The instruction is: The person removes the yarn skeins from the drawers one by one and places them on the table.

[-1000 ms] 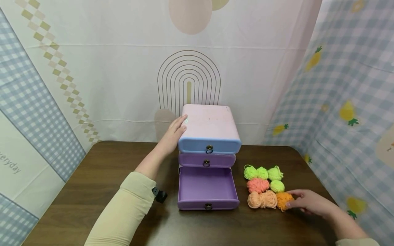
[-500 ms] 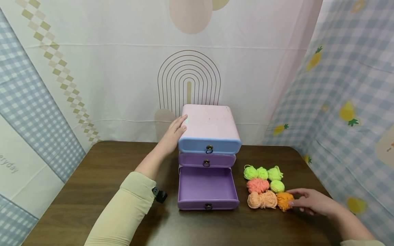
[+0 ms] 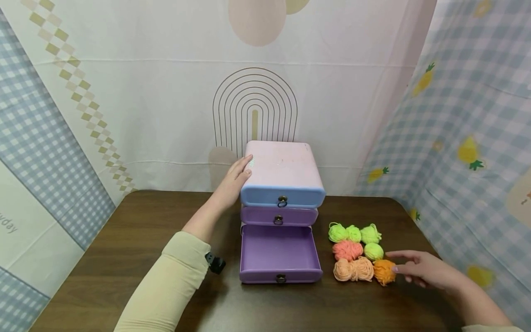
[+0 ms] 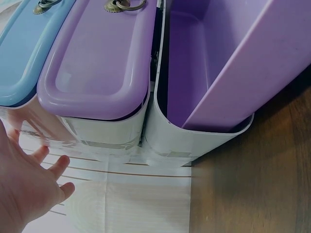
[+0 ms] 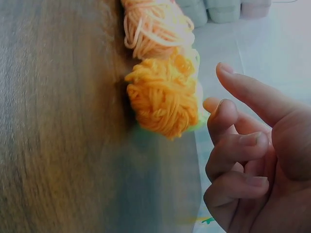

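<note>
My left hand (image 3: 233,183) rests with straight fingers against the upper left side of the small drawer cabinet (image 3: 282,161). In the left wrist view the same hand (image 4: 29,187) is spread near the blue drawer's side. The bottom purple drawer (image 3: 279,251) is pulled out and has nothing in it. My right hand (image 3: 429,269) hovers beside an orange yarn ball (image 3: 384,272) at the front right of the group. The right wrist view has a gap between this hand (image 5: 267,145) and the ball (image 5: 163,97); index finger and thumb extend, the other fingers bend loosely.
Right of the cabinet lie peach yarn balls (image 3: 362,269), a coral yarn ball (image 3: 347,251) and several yellow-green yarn balls (image 3: 374,251). The closed middle drawer (image 3: 279,216) and blue top drawer (image 3: 265,197) sit above the pulled-out one. A patterned cloth (image 3: 469,115) hangs on the right.
My right hand has let go of the orange yarn ball and drawn slightly back to the right, its index finger lifting off. My left hand and the cabinet have not moved.
</note>
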A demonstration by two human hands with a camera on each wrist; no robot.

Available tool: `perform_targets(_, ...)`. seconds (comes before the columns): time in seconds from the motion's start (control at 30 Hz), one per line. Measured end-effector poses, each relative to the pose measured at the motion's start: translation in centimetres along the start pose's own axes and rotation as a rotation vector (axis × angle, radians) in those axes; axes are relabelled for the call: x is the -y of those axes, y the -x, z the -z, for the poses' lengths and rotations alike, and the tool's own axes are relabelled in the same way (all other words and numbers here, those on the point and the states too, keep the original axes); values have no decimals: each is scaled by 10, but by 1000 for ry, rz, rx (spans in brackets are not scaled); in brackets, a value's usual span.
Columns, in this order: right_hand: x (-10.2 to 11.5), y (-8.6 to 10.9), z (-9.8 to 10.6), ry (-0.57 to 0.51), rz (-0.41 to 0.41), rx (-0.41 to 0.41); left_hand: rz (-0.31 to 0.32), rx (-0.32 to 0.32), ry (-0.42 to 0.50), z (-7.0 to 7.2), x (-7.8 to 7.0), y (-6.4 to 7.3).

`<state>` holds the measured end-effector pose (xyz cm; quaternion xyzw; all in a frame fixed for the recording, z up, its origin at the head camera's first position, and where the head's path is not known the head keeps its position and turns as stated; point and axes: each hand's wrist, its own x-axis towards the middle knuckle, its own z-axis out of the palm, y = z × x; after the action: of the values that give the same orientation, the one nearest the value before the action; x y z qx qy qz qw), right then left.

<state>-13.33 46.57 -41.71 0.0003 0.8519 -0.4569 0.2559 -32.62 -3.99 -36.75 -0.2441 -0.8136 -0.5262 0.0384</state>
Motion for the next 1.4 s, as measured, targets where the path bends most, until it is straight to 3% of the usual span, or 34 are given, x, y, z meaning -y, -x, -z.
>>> perform_targets(0.6,32,1,-32,-45,153,112,9,10,-23,-2,0,-3)
perform_targets(0.83,45,-1,-59,2,197,128,16,17,-27,-3,-1,-3)
perform_targets(1.03,54,-6,-85,-32,197,173,18,17,-23,-3,-1,-2)
perform_targets(1.4,78,-21,-140,2,242,158,36,13,-13,0,2,-1)
